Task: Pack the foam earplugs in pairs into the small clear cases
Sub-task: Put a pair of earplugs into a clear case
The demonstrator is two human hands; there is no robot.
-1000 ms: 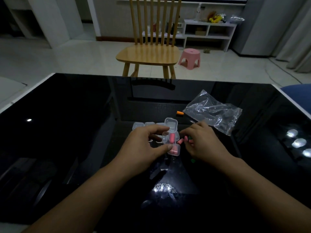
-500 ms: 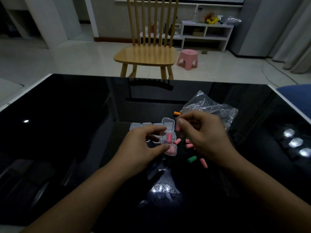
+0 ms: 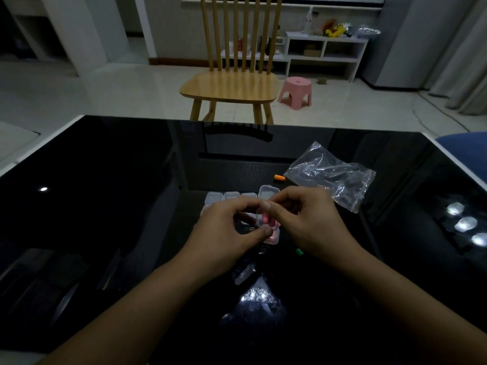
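Single head-worn wide-angle view, looking forward and down across the black counter (image 3: 110, 206) toward its far edge. Close over the near-centre of the counter; wooden chair (image 3: 232, 85) and floor visible beyond the far edge.

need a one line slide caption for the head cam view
Both hands, left and right, hold a small clear case with pink earplugs inside over a black glass table.

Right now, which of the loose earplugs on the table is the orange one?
The orange earplug lying alone at the far side, just left of the clear plastic bag. The only other loose one in view is green, under the right hand.
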